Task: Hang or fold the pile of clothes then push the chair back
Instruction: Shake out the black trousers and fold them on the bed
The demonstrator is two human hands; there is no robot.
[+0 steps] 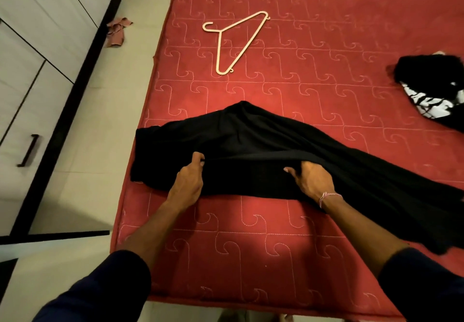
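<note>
A red quilted mattress [313, 110] is filling most of the view, its pale stitched swirl pattern running in rows across the cover. Along its left side a pale tiled floor [90, 161] is showing, and beyond it a white wardrobe [37, 45] with dark edging is standing, 1 dark handle [29, 151] sitting on a lower door. Further up that floor, near the wardrobe's base, a crumpled pinkish cloth [116, 32] is lying.
</note>
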